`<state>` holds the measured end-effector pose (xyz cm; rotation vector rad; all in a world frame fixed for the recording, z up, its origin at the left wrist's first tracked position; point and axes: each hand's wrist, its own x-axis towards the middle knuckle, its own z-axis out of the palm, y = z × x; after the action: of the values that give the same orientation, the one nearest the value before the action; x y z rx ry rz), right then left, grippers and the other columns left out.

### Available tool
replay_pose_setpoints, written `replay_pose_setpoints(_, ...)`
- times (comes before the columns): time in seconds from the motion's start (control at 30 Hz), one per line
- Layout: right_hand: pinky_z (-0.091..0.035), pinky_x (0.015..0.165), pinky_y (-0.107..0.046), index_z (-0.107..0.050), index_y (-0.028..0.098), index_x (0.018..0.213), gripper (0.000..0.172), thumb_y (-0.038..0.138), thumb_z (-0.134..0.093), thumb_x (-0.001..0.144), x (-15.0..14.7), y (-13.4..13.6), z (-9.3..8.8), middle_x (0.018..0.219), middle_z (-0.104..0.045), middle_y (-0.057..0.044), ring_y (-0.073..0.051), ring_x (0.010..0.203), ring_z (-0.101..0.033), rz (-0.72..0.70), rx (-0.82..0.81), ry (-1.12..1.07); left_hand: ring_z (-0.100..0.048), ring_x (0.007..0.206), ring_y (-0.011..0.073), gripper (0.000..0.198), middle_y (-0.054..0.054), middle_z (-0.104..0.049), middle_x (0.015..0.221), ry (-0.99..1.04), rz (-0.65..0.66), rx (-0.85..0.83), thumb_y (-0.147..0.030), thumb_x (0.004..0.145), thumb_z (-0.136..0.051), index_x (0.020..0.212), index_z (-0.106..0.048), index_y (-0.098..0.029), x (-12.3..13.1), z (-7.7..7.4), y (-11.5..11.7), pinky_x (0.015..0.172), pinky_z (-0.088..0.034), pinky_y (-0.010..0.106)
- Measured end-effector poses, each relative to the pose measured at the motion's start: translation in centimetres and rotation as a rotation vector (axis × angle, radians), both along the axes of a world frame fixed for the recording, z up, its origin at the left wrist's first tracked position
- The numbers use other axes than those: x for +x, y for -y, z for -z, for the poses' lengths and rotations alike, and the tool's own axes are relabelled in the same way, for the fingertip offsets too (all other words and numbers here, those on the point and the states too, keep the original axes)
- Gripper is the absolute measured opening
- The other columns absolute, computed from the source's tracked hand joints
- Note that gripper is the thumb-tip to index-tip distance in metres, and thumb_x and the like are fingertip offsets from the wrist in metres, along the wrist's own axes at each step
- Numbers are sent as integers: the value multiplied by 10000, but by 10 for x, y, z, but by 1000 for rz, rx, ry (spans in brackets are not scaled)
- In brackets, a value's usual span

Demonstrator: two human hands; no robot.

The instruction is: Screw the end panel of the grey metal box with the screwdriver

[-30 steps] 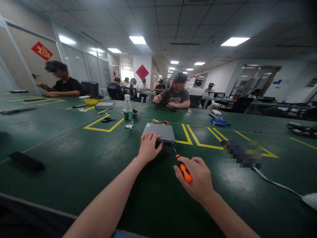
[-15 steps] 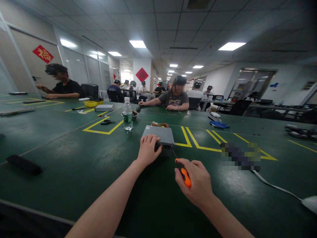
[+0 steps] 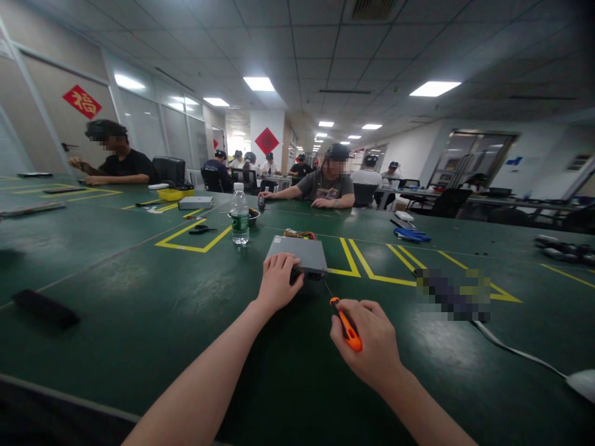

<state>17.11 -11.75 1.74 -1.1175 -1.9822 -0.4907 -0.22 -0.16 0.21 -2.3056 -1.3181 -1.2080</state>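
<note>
On the green table, right of the bottle, we see the left hand clasping the grey metal box, apparently for steadiness; the right hand grips the screwdriver, shaft angled toward the box's near-right corner.

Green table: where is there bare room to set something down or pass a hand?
Bare: the patch between the black object and left hand, and one between right hand and white cable. Crowded: around the gray box, with the left hand on it and the screwdriver close by; also around the bottle and bowl.
</note>
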Motion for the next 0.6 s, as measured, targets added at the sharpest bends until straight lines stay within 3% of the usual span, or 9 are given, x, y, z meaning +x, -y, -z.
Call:
replay_pose_setpoints(0.17, -362, 694, -332, -555, 171, 745, 83, 193, -478, 767, -2, 1, -2, 681, -531, -24, -162, 650, -491, -29, -21, 40, -456, 1068, 224, 256, 54, -545, 1094, 0, 3, -9, -269, 769, -548, 1019, -517, -223, 0, 0, 0, 935, -304, 392)
replay_pose_setpoints(0.4, -377, 693, -332, -515, 157, 904, 125, 247, -487, 822, 5, -2, 1, 687, -577, -7, -126, 562, -505, -12, 5, -40, -454, 1064, 226, 263, 54, -540, 1093, -4, -1, -19, -276, 765, -551, 1019, -514, -220, 0, 0, 0, 936, -304, 393)
replay_pose_setpoints(0.6, -382, 707, -345, -506, 155, 864, 86, 179, -515, 782, 0, -2, 4, 679, -568, -4, -123, 561, -514, -153, 73, 33, -449, 1072, 221, 282, 51, -538, 1102, 4, 4, -20, -277, 759, -560, 1031, -510, -224, 0, 1, -1, 931, -305, 384)
